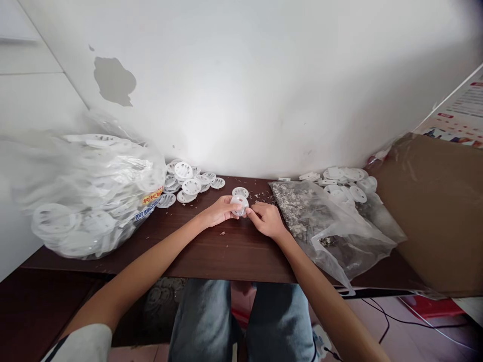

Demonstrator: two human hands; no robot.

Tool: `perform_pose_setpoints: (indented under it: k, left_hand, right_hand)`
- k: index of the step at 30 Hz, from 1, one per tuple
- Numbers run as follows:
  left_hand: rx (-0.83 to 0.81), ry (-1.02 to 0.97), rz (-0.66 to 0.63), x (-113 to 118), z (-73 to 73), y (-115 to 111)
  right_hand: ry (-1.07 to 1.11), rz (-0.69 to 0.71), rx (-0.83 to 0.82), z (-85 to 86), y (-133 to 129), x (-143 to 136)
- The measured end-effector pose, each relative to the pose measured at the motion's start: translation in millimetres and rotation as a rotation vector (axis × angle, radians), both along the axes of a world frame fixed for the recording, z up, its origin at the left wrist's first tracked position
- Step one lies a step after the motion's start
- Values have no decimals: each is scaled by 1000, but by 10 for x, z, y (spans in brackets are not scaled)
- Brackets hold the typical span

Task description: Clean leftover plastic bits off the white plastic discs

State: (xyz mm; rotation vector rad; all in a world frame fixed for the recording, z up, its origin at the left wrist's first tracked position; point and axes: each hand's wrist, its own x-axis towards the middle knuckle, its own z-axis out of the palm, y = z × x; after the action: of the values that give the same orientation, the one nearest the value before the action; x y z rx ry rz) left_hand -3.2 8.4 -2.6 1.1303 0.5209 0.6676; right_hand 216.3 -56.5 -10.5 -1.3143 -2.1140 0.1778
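Observation:
My left hand [220, 211] grips a round white plastic disc [239, 205] by its left side, above the middle of the dark brown table [226, 256]. At the disc's right edge is my right hand [266, 218], its fingers curled and pressed together; whatever may be between them is too small to make out. Just behind the held disc lies another white disc [240, 192]. Small scraps are scattered on the table around it.
At the left stands a bulging clear bag [94, 201] of white discs, with a loose disc pile [191, 186] beside it. On the right lie a plastic bag [320, 216] of small pieces, more white parts [343, 174] and a brown cardboard box [433, 211].

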Motion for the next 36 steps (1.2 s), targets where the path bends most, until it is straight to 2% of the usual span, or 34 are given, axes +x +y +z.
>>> perform_pose_setpoints:
  k: [6,10,17,23,31,36]
  left_hand:
    - [7,1,14,9,-42,16]
    - [54,23,69,16,-65,3]
    - [433,281,247,-35,51,-49]
    - [607,379,300,-25,54,-46]
    - [609,381,402,-44,35,1]
    - [581,342,342,-21,69,-44]
  right_hand:
    - [-42,-21,-3,10,-8,-11]
    - [-84,-48,-20,19,-7,-23]
    - [-190,-161,-103,41,32,-83]
    - [-229,-234,-115,20,55,-118]
    - [-251,-241,-30,-4,39,-93]
    - [-284,-260,-14,0,31,-98]
